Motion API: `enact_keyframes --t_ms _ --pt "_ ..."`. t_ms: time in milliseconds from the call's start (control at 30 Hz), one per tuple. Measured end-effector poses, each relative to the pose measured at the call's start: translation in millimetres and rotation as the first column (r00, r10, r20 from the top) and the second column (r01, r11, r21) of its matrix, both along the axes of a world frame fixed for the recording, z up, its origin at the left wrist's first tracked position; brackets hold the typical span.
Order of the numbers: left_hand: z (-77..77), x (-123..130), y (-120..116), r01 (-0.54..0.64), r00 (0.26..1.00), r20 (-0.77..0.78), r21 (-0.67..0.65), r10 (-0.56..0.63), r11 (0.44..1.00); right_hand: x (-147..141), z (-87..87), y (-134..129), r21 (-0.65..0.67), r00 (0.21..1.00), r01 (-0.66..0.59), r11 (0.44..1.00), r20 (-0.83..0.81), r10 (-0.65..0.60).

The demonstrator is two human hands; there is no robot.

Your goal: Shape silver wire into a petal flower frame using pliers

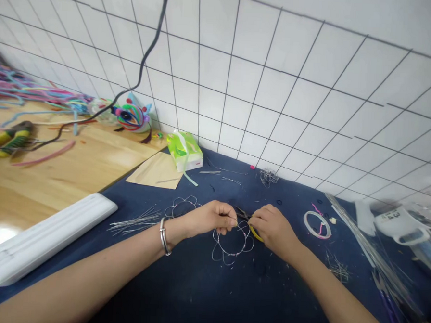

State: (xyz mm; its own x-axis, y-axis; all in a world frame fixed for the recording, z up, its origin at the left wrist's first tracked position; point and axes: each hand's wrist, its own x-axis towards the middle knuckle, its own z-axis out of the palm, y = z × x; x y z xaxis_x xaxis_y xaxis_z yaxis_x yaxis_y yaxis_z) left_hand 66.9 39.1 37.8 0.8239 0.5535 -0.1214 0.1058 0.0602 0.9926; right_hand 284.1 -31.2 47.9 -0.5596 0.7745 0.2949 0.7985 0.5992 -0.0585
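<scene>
My left hand [221, 218], a silver bangle [164, 236] at its wrist, is closed in a pinch on the top of a wire flower frame [228, 254]. This frame is a thin silver ring with looped petals and tiny beads. My right hand [271, 229] is closed just to the right, around a pair of pliers with a yellow handle [256, 234]. Their dark jaws [241, 212] point left towards my left fingertips; the fingers partly hide the grip. A second wire flower [180, 207] lies behind my left forearm.
Cut wires [136, 221] lie on the left, long wires [374, 237] on the right. A tape-like ring [316, 224], a wire tangle [268, 177], a green tissue pack [184, 150] and brown paper [155, 170] lie farther back. A long white case [48, 239] borders the dark mat.
</scene>
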Motion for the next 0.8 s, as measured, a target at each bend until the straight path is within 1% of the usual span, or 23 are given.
enact_keyframes --t_ms 133,300,500,700,800 --pt "-5.1 -0.2 3.8 0.015 1.0 -0.018 -0.052 -0.016 0.999 -8.3 -4.0 10.3 0.048 0.997 -0.059 0.997 -0.045 0.062" --pt "-10.5 -0.9 8.4 0.066 0.998 0.002 -0.125 -0.067 0.99 -13.4 -8.4 18.3 0.032 0.982 -0.137 0.99 -0.128 0.14" --pt "-13.4 -1.2 10.3 0.062 0.998 0.005 -0.152 -0.062 0.986 -13.7 -11.7 25.0 0.001 0.977 -0.164 0.986 -0.136 0.163" --pt "-15.3 -2.1 10.3 0.05 0.998 -0.028 -0.21 -0.057 0.977 -9.8 -13.9 32.7 0.063 0.97 -0.192 0.979 -0.139 0.199" --pt "-17.2 -2.1 10.6 0.045 0.998 -0.041 -0.232 -0.056 0.972 -11.1 -14.9 35.6 0.07 0.971 -0.201 0.977 -0.122 0.208"
